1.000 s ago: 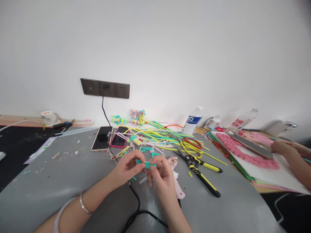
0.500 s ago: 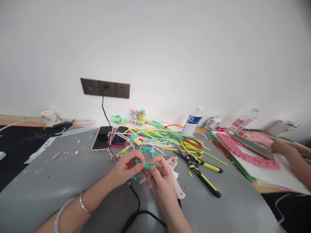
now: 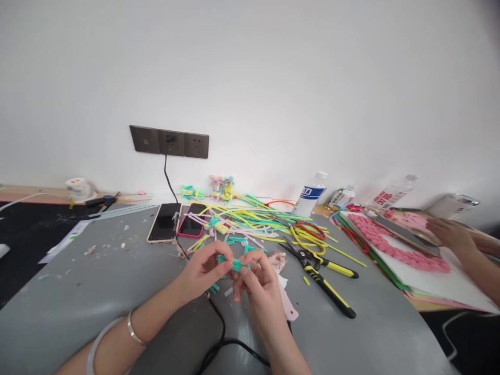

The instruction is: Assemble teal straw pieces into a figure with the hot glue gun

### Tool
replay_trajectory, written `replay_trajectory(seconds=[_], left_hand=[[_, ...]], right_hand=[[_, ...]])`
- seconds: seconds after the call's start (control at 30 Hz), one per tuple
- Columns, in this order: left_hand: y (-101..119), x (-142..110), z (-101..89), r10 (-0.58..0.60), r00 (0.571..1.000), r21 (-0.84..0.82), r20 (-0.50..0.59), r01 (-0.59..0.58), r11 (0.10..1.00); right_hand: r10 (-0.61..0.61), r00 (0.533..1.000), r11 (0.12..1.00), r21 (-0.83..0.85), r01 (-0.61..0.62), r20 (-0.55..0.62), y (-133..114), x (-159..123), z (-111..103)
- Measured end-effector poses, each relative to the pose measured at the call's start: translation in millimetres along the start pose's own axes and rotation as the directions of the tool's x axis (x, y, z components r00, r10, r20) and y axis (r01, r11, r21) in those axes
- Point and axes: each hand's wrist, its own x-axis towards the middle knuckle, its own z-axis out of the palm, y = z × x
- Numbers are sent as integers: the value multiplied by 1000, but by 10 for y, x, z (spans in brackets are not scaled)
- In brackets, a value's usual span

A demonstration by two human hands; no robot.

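Note:
Between both hands, over the near middle of the grey table (image 3: 128,291), is a small bundle of teal pipe cleaner pieces (image 3: 236,265). My left hand (image 3: 207,271) pinches its left end between thumb and fingers. The right end is pinched by my right hand (image 3: 260,278), whose fingers partly cover it. Just beyond the hands lie short teal pieces and a small teal and yellow pipe cleaner figure (image 3: 217,225). A pale pink tool (image 3: 288,304), its kind unclear, lies partly behind my right hand.
Loose pipe cleaners (image 3: 250,216) spread behind the hands. Pliers (image 3: 328,286) and scissors (image 3: 308,237) lie at right, two phones (image 3: 164,223) at left. A black cable (image 3: 219,312) crosses the table. A bottle (image 3: 310,195) stands by the wall. Another person's hand (image 3: 449,234) is far right.
My hands stay in place on the teal bundle; the lower fingers of my right hand have shifted slightly left. At far right, the other person's hand has moved a little left.

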Motion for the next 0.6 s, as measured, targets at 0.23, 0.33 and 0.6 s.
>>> replay_trajectory(seconds=[0.23, 0.33, 0.6], left_hand=[[9, -16, 10, 11, 1000, 3, 4, -11, 1000], [0, -32, 10, -5, 1000, -14, 12, 5, 1000], [-26, -51, -1, 0, 999, -46, 42, 2, 999]], right_hand=[[-89, 996, 990, -109, 90, 14, -71, 1, -28], [-115, 993, 988, -105, 117, 21, -82, -1, -44], [-164, 986, 979, -115, 166, 32, -63, -28, -74]])
